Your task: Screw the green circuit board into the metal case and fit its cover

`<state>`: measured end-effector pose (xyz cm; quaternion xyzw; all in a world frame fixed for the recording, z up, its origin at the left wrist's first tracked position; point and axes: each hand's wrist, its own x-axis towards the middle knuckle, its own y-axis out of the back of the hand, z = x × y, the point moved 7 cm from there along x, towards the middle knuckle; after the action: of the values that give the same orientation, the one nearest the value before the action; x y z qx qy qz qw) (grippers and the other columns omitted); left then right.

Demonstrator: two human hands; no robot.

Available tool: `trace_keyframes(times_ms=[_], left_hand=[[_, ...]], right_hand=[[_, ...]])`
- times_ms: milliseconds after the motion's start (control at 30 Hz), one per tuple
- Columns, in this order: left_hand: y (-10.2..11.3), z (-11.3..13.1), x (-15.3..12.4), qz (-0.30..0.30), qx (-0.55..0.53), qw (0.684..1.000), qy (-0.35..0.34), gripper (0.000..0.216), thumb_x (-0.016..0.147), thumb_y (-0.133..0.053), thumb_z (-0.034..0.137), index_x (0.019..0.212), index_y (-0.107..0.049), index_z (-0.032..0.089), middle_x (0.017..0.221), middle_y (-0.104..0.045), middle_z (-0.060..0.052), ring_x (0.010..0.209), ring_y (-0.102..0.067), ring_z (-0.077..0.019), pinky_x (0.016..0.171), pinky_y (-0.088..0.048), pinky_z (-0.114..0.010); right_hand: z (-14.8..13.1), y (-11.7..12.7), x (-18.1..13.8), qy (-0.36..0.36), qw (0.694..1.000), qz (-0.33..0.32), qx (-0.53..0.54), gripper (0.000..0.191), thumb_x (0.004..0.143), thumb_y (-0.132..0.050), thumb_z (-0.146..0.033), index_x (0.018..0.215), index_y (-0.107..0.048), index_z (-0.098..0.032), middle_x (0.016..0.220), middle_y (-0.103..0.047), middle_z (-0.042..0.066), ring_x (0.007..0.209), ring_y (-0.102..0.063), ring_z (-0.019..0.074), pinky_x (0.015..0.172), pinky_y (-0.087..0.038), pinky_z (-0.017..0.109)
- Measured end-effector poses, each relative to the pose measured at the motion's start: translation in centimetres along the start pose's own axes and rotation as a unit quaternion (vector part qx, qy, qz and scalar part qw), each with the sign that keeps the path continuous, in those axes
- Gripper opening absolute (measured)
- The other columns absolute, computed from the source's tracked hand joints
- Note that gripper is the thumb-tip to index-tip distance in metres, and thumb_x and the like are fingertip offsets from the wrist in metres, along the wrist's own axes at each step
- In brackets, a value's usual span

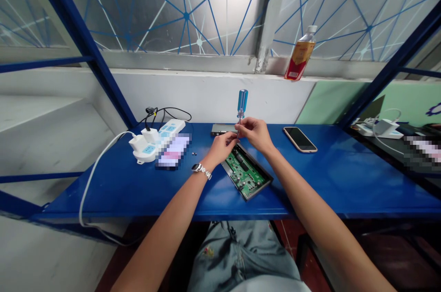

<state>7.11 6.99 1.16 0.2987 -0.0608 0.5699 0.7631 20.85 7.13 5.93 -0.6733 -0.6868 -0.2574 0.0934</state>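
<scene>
A green circuit board sits in an open dark metal case (246, 172) on the blue table (344, 181). My right hand (257, 134) is closed round the shaft of a screwdriver with a clear blue handle (242, 102), held upright over the far end of the case. My left hand (223, 145), with a watch on the wrist, pinches near the screwdriver's tip at the case's far corner. What its fingertips hold is too small to make out.
A white power strip (156, 142) with plugs and cables lies at the left, with small screws (194, 154) near it. A flat grey cover (223, 129) lies behind the hands. A phone (300, 139) rests on the right. A drink bottle (300, 55) stands on the window ledge.
</scene>
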Motion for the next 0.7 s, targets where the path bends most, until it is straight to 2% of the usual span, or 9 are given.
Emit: trace_keyframes(times_ms=[133, 300, 400, 500, 700], left_hand=[[0.02, 0.03, -0.01, 0.001, 0.01, 1.0, -0.003, 0.016, 0.095, -0.061, 0.024, 0.1, -0.074, 0.017, 0.101, -0.08, -0.008, 0.095, -0.075, -0.0222, 0.088, -0.058, -0.033], [0.12, -0.03, -0.02, 0.01, 0.033, 0.999, 0.0, 0.016, 0.094, -0.063, 0.027, 0.095, -0.074, 0.016, 0.098, -0.08, -0.008, 0.089, -0.074, -0.022, 0.086, -0.058, -0.033], [0.15, 0.01, -0.02, 0.008, 0.031, 0.999, 0.002, 0.015, 0.094, -0.062, 0.023, 0.099, -0.074, 0.016, 0.1, -0.08, -0.008, 0.092, -0.075, -0.0226, 0.086, -0.058, -0.033], [0.11, 0.22, -0.02, 0.001, 0.015, 1.0, -0.002, 0.016, 0.094, -0.06, 0.02, 0.102, -0.073, 0.017, 0.102, -0.08, -0.008, 0.095, -0.075, -0.0221, 0.089, -0.058, -0.033], [0.05, 0.48, -0.05, -0.008, 0.016, 1.0, -0.002, 0.018, 0.094, -0.058, 0.019, 0.103, -0.073, 0.016, 0.102, -0.08, -0.009, 0.094, -0.075, -0.0218, 0.088, -0.057, -0.032]], right_hand=[[0.05, -0.37, -0.03, 0.002, 1.0, -0.023, 0.013, 0.028, 0.082, -0.072, -0.046, 0.089, -0.073, -0.018, 0.065, -0.069, 0.001, 0.056, -0.064, 0.0164, 0.06, -0.054, 0.031], [0.81, -0.67, -0.03, -0.015, 0.999, -0.032, 0.032, 0.034, 0.08, -0.075, -0.049, 0.097, -0.07, -0.02, 0.088, -0.076, 0.005, 0.055, -0.065, 0.0152, 0.056, -0.055, 0.031], [0.9, -0.17, 0.02, -0.007, 1.0, -0.005, 0.002, 0.033, 0.075, -0.08, -0.049, 0.085, -0.065, -0.021, 0.075, -0.072, 0.002, 0.056, -0.064, 0.0164, 0.054, -0.052, 0.03], [0.65, 0.02, -0.04, 0.005, 1.0, -0.007, -0.015, 0.033, 0.079, -0.077, -0.051, 0.075, -0.062, -0.022, 0.061, -0.065, 0.0, 0.056, -0.063, 0.0173, 0.057, -0.052, 0.03], [0.13, -0.39, -0.21, 0.012, 0.999, -0.047, 0.006, 0.029, 0.084, -0.072, -0.049, 0.082, -0.066, -0.02, 0.062, -0.066, 0.0, 0.057, -0.063, 0.0164, 0.061, -0.053, 0.031]])
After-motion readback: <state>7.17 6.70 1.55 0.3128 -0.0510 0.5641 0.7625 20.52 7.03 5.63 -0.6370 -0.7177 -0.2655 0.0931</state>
